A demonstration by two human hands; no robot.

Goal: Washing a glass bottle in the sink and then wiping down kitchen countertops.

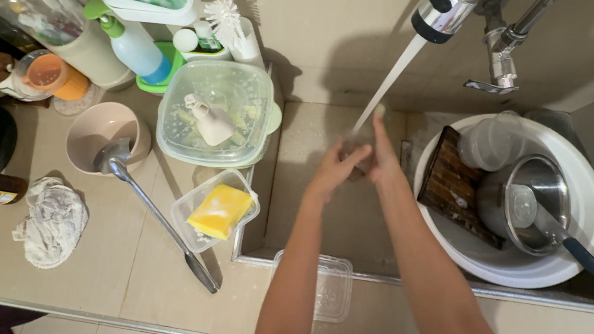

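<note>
In the head view, both hands are held together over the sink (329,207), directly under the stream of water (390,83) that slants down from the faucet head (444,7) at the upper right. The left hand (336,167) and right hand (382,154) are cupped against each other around a small, blurred object; what it is cannot be told. The stream lands on the right hand's fingertips, so that hand lies nearer the faucet. A white basin (585,185) with a steel pot (529,200) stands just to the right, and a yellow sponge (219,211) in a clear tub lies to the left on the counter.
</note>
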